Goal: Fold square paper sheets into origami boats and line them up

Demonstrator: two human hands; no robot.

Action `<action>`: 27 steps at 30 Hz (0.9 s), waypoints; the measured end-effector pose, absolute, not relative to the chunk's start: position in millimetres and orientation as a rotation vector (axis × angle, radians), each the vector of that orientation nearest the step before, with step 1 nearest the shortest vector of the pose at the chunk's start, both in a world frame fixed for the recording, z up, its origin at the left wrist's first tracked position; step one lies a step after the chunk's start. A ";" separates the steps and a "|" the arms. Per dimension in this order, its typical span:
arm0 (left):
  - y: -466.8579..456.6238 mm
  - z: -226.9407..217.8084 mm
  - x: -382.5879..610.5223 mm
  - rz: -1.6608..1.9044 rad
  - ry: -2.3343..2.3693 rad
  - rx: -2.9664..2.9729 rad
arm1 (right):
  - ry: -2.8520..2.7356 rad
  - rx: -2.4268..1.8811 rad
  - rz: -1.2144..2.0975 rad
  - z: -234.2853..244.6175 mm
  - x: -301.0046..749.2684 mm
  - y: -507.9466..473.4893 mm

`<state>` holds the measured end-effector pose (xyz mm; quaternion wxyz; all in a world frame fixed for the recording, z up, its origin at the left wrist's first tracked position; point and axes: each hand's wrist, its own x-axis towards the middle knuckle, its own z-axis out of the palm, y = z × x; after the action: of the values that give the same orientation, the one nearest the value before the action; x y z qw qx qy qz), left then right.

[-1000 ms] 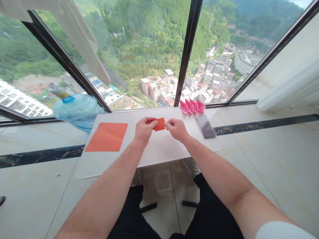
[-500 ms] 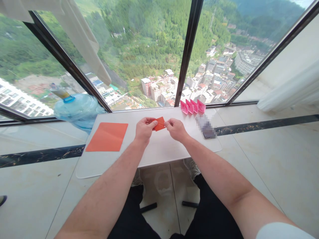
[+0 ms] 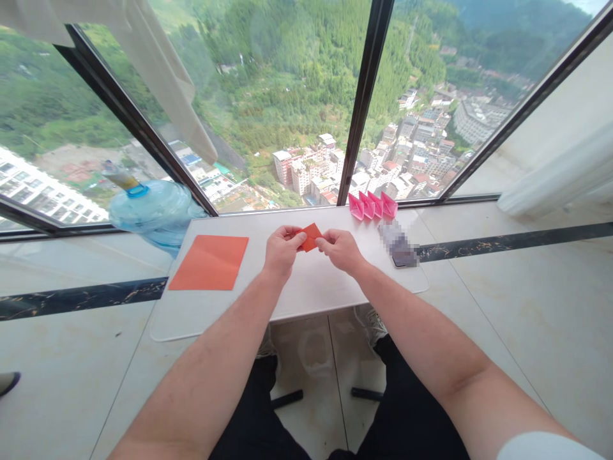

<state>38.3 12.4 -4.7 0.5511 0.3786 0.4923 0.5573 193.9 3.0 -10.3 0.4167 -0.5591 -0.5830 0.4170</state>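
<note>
A small folded piece of orange paper [image 3: 311, 237] is held above the white table [image 3: 306, 291] between both hands. My left hand [image 3: 283, 248] pinches its left side, thumb on top. At its right corner, my right hand [image 3: 341, 248] grips the edge between thumb and fingers. Flat on the table to the left lie orange paper sheets [image 3: 209, 262], squared up; whether one or several, I cannot tell. Several pink folded paper pieces [image 3: 372, 206] stand in a row at the table's back right edge.
A phone [image 3: 405, 255], partly blurred out, lies near the table's right end. A large blue water bottle [image 3: 156, 211] lies beyond the back left corner. Tall windows with a dark frame [image 3: 364, 108] rise behind the table. My legs are under its front edge.
The folded orange paper has turned slightly in my fingers, and my right fingers sit closer on its right corner. The whole view has shifted a little.
</note>
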 end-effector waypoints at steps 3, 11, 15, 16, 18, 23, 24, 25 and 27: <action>11.7 -4.3 37.8 1.267 1.150 0.917 | -1.478 -1.400 1.022 -8.8 196.1 3.2; 12.1 -5.7 36.7 1.178 1.166 1.059 | -1.520 -1.419 1.025 -5.4 195.7 2.0; 12.0 -6.2 37.3 1.218 1.148 0.971 | -1.457 -1.355 1.130 -6.2 193.8 1.8; 11.6 -6.1 37.5 1.213 1.144 0.976 | -1.453 -1.362 1.122 -6.0 193.7 1.8; 10.6 -5.8 37.6 1.188 1.149 1.030 | -1.453 -1.395 1.066 -5.0 194.0 2.0; 10.8 -5.0 37.1 1.081 1.165 1.111 | -1.494 -1.412 0.961 -2.8 195.8 1.6; 11.2 -4.6 37.0 1.077 1.162 1.091 | -1.492 -1.393 0.971 -3.1 195.9 1.4; 11.6 -4.2 36.8 1.076 1.157 1.067 | -1.485 -1.370 0.988 -3.7 195.9 1.1; 11.9 -3.2 36.5 1.071 1.151 1.030 | -1.472 -1.328 1.009 -5.2 195.8 0.9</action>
<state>36.5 11.9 -3.2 0.5899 0.4425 0.4946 0.4599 195.8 0.9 -5.2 0.4425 -0.5353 -0.5934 0.4069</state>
